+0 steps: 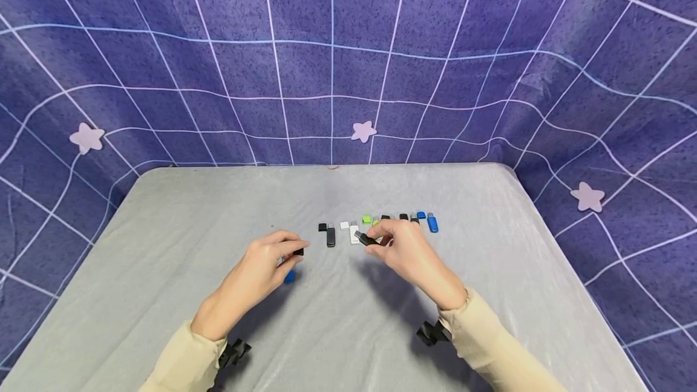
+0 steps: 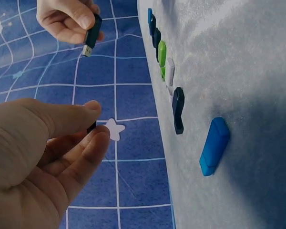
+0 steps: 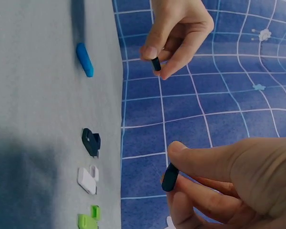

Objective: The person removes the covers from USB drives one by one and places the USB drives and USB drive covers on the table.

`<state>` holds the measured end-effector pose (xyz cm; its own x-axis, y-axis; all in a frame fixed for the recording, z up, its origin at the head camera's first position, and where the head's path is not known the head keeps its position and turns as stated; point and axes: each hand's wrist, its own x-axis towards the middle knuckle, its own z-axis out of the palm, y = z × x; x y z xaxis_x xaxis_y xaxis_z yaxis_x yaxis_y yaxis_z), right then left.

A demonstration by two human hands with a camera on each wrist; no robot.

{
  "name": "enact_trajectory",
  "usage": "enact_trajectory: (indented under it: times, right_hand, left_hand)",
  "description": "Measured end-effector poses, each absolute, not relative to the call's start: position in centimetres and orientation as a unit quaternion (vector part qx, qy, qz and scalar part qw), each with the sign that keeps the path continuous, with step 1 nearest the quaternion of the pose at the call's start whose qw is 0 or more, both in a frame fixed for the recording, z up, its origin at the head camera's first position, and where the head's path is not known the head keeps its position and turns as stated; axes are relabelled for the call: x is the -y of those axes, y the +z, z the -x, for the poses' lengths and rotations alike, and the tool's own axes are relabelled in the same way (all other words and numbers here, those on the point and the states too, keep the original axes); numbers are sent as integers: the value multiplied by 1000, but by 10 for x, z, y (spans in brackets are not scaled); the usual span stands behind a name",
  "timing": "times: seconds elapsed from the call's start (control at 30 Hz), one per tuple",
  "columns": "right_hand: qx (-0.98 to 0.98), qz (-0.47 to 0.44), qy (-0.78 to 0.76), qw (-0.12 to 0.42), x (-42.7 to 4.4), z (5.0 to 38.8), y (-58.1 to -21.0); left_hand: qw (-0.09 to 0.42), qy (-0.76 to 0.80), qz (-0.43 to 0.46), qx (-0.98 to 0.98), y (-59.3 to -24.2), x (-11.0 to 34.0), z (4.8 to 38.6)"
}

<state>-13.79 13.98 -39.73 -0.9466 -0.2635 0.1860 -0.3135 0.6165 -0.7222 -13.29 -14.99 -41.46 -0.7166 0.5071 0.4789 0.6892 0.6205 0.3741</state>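
My left hand [image 1: 267, 262] pinches a small black cap [image 1: 299, 252] between thumb and fingertips, above the table. Held by the thumb and fingers of my right hand [image 1: 408, 250] is a black USB flash drive [image 2: 92, 31], its metal plug bare and pointing toward the left hand. The cap and the drive are apart. Below the left hand lies a blue USB flash drive [image 2: 215, 145] with its cap on, partly hidden in the head view. Beneath the right hand, a white USB flash drive [image 1: 354, 233] lies uncapped, partly covered by the held drive.
A row of uncapped drives runs along the grey cloth-covered table [image 1: 218, 210]: a black drive [image 1: 331, 237] beside its cap [image 1: 322, 227], a white cap [image 1: 344, 225], a green cap [image 1: 366, 219], several black pieces, and a blue drive [image 1: 432, 223]. A purple grid curtain [image 1: 305, 71] hangs behind.
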Motion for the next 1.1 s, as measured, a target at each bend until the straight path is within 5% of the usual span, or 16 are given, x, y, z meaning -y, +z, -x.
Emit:
enact_trajectory:
  times: [1.1]
  right_hand:
    - [900, -147, 409, -13, -73, 169, -419]
  left_hand:
    - [113, -221, 319, 915, -423, 153, 169]
